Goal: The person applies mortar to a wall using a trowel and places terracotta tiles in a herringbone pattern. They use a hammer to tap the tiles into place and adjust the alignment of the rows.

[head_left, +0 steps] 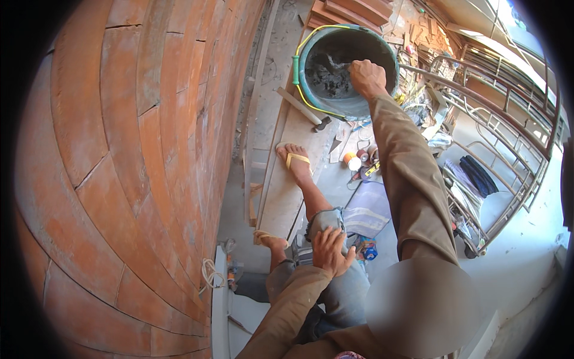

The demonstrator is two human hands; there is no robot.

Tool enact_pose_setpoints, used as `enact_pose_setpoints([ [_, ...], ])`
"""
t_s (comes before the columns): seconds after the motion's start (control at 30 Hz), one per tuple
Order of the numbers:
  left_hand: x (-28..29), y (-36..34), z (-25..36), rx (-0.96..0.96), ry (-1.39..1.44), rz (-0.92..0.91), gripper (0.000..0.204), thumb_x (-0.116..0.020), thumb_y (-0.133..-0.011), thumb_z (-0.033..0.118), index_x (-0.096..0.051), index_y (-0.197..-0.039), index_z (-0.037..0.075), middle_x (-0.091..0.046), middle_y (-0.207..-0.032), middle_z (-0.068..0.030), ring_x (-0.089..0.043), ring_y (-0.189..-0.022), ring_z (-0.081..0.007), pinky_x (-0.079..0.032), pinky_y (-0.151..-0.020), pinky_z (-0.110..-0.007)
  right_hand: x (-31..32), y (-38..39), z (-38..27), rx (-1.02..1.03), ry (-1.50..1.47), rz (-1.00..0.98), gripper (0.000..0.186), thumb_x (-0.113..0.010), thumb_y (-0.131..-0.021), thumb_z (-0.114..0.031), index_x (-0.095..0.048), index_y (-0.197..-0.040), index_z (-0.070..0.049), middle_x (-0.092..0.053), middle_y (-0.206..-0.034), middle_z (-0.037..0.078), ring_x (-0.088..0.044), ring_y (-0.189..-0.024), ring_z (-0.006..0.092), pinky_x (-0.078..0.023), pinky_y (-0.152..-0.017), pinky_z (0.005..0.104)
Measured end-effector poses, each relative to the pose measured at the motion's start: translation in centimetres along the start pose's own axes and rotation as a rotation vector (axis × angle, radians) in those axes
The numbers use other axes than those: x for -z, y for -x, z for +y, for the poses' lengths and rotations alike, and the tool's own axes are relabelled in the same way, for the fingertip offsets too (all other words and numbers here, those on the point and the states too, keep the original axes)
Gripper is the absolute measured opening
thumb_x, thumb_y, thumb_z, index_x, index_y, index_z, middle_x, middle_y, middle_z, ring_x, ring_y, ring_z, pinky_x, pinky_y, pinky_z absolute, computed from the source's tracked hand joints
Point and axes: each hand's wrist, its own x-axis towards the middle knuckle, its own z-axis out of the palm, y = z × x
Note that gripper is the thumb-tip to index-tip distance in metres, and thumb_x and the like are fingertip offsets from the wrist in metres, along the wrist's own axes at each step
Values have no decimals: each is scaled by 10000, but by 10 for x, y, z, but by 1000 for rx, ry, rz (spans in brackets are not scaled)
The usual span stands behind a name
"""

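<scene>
My right hand (pixel 367 78) is closed in a fist inside the far bucket (pixel 350 111), its arm stretched forward. It grips what looks like a trowel, coated in grey and mostly hidden by the hand and the mix. Wet grey mortar (pixel 329 84) lies in the dark bucket, which has a yellow wire handle with a green grip (pixel 295 70). My left hand (pixel 330 250) rests on my bent knee with its fingers spread, holding nothing. A hammer (pixel 302 107) lies on the planks just left of the bucket.
A wall of orange bricks (pixel 113 179) rises close on the left. Wooden planks (pixel 269 173) lie under my sandaled feet. Metal scaffold frames (pixel 508 107) stand to the right. Small tools and a tape roll (pixel 352 161) lie below the bucket; stacked bricks (pixel 353 13) are beyond it.
</scene>
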Motion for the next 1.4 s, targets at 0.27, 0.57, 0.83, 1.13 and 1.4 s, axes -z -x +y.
enact_pose_setpoints([
  [0.27,-4,1,1,22,-11,17,490,-627,-842,401,-677,-1172,42,-603,-1326,-143,-460,-1330,-363,-273,-1139,-568,-5,-6,-3,77,18,-42,273,-524,-934,-209,-770,-984,-102,-740,-1005,160,-725,-946,323,-587,-775,420],
  [0.57,-3,0,0,9,-5,21,471,-644,-834,375,-673,-1164,40,-606,-1305,-145,-463,-1315,-377,-298,-1119,-572,-21,50,42,-8,-420,-142,346,-508,-939,-372,-726,-1127,-180,-725,-1062,119,-673,-1025,353,-532,-859,469],
  [0.83,-7,2,0,47,15,21,483,-648,-826,394,-677,-1161,47,-603,-1321,-131,-451,-1332,-355,-259,-1147,-548,9,150,94,48,-252,149,329,-562,-897,-196,-631,-1217,-227,-654,-1028,143,-671,-888,347,-519,-726,480],
  [1.13,-13,4,-4,31,27,3,499,-619,-832,417,-684,-1154,41,-607,-1316,-149,-438,-1343,-362,-230,-1158,-550,-7,220,123,170,166,102,478,-521,-920,-76,-527,-1361,-262,-537,-1071,116,-622,-936,302,-526,-747,430],
  [1.4,-9,5,-1,53,-11,-14,498,-637,-833,397,-681,-1169,32,-608,-1318,-138,-442,-1340,-352,-253,-1151,-525,53,250,124,132,131,-25,419,-531,-887,-44,-590,-1265,-216,-537,-1009,105,-637,-835,282,-523,-681,425],
])
